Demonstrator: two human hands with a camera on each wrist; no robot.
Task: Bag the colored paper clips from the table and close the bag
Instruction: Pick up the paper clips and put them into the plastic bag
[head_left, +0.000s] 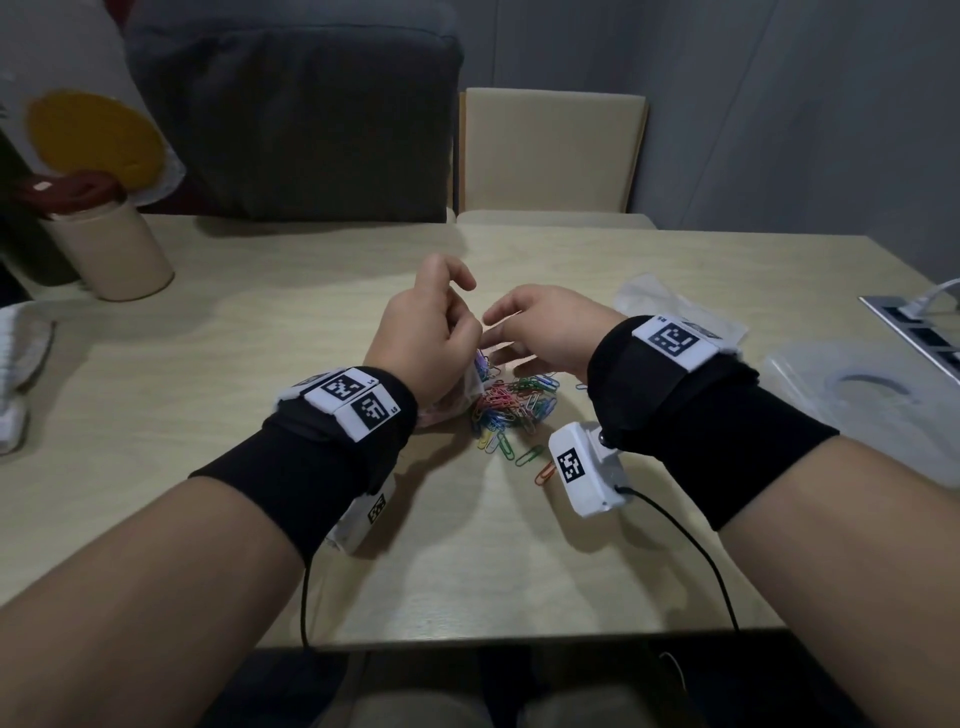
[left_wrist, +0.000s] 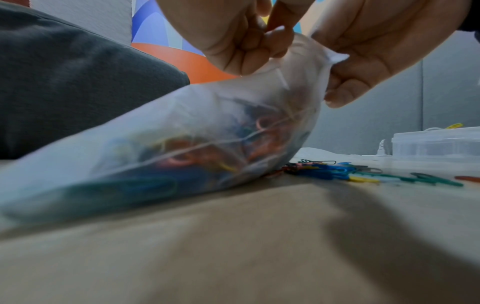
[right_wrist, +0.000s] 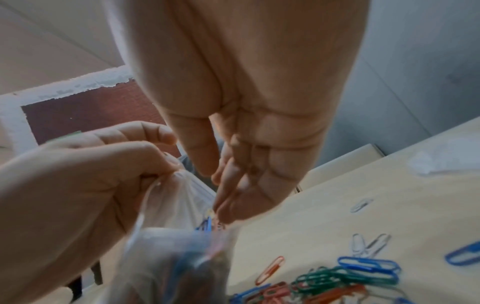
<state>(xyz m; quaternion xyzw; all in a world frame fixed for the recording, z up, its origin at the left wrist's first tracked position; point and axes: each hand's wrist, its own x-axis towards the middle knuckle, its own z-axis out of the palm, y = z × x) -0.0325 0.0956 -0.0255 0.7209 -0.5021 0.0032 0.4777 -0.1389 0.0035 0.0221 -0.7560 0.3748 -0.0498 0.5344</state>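
My left hand (head_left: 441, 327) pinches the rim of a clear plastic bag (left_wrist: 182, 156) and holds its mouth up; the bag's body lies on the table (head_left: 260, 364) with many colored paper clips inside. My right hand (right_wrist: 221, 205) reaches down to the bag mouth with straight fingers, thumb apart. A blue clip (right_wrist: 205, 225) sits in the opening right under the fingertips. A loose pile of colored paper clips (head_left: 514, 402) lies on the table just right of the bag, with a few strays (head_left: 543, 470) nearer me.
A cream canister with a brown lid (head_left: 111, 249) stands at the far left. A clear plastic box (head_left: 872, 395) and crumpled plastic (head_left: 654, 299) lie to the right, with a power strip (head_left: 919, 332) beyond. A chair (head_left: 550, 150) stands behind the table.
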